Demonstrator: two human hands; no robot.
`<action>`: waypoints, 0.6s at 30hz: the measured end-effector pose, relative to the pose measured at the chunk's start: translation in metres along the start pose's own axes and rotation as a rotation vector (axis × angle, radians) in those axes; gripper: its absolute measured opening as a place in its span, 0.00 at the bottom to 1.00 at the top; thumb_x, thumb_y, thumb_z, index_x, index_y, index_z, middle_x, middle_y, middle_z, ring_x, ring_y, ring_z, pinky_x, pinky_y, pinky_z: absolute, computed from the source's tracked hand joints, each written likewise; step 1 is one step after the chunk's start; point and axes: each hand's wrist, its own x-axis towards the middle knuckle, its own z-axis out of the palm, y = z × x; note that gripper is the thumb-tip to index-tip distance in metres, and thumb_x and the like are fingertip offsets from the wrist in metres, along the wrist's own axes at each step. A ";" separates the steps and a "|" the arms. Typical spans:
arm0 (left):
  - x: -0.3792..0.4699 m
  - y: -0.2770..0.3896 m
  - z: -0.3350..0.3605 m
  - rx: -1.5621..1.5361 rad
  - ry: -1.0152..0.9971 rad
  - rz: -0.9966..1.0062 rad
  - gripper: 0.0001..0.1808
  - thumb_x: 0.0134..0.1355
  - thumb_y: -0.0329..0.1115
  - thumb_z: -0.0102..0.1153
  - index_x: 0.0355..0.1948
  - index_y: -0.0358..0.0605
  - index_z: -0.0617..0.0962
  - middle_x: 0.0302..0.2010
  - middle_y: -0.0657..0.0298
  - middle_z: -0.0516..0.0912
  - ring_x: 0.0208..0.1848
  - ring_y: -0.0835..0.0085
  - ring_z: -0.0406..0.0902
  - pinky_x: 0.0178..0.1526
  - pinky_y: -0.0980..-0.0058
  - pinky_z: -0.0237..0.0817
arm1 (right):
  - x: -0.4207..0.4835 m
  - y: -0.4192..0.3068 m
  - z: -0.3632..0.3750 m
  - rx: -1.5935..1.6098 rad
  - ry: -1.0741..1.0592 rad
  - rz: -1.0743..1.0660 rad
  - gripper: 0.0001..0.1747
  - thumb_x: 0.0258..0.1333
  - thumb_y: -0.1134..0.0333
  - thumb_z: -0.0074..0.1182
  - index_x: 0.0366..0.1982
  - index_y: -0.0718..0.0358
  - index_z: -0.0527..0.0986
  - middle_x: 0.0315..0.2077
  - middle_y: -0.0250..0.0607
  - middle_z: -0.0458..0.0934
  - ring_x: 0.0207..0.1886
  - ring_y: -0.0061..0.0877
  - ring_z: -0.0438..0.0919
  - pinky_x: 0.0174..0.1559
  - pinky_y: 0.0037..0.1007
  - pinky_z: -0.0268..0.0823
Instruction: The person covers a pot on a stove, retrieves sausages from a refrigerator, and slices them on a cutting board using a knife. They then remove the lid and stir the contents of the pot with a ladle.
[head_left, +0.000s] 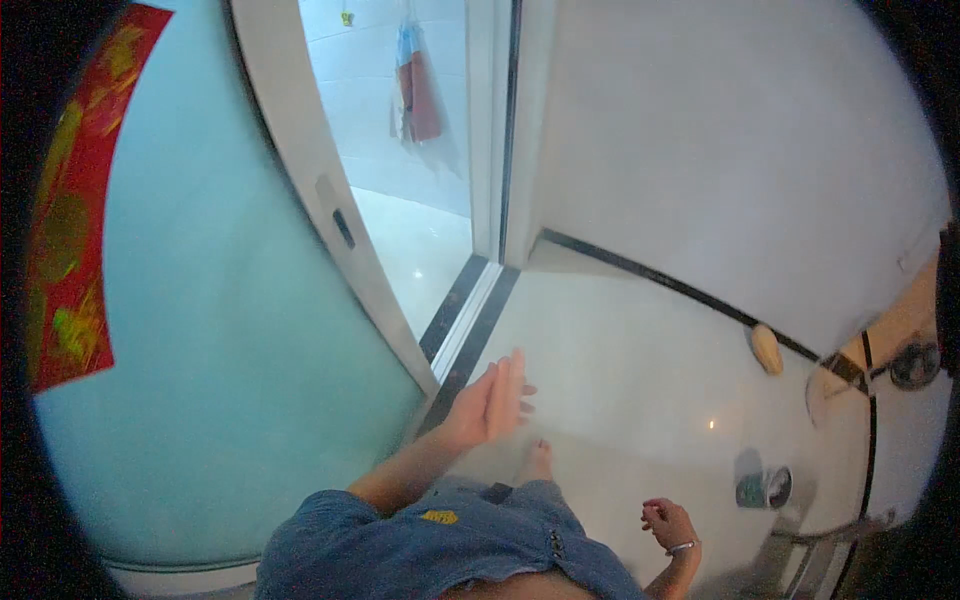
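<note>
My left hand (491, 405) is stretched out over the floor (592, 352), fingers extended and blurred by motion. It appears to hold nothing. Close to it, on the left, is the white-framed edge of a frosted glass door (255, 352), with a recessed dark handle (343, 229) farther up the frame. My right hand (667, 523) hangs low at my right side with its fingers loosely curled and a bracelet (683, 547) at the wrist. Nothing shows in it, though its palm is partly hidden. One bare foot (541, 457) shows below the left hand.
A metal door track (469, 322) crosses the threshold. Past the doorway, a plastic bag (420, 90) hangs on a tiled wall. At right are a white wall (720, 142) with a dark baseboard (667, 281), a beige object (766, 349) and a small round container (765, 487) on the floor.
</note>
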 end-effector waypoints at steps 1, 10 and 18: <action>0.022 0.012 -0.001 0.008 0.011 0.021 0.27 0.60 0.52 0.27 0.48 0.42 0.64 0.41 0.55 0.72 0.35 0.63 0.73 0.34 0.68 0.67 | 0.025 -0.008 -0.013 0.032 0.012 0.118 0.14 0.48 0.64 0.46 0.33 0.68 0.70 0.23 0.41 0.75 0.23 0.21 0.74 0.27 0.24 0.67; 0.207 0.142 -0.035 -0.161 0.118 0.236 0.27 0.59 0.53 0.25 0.53 0.46 0.60 0.41 0.53 0.72 0.37 0.59 0.72 0.33 0.64 0.66 | 0.350 -0.167 -0.114 -0.593 0.188 -0.126 0.15 0.45 0.61 0.47 0.32 0.64 0.71 0.28 0.45 0.75 0.33 0.36 0.73 0.36 0.31 0.65; 0.259 0.259 -0.095 -0.429 0.381 0.545 0.28 0.60 0.52 0.23 0.50 0.42 0.61 0.41 0.52 0.71 0.34 0.61 0.72 0.33 0.65 0.68 | 0.542 -0.434 -0.025 -0.728 -0.328 -0.795 0.16 0.49 0.60 0.44 0.37 0.62 0.68 0.33 0.46 0.74 0.37 0.37 0.72 0.39 0.36 0.63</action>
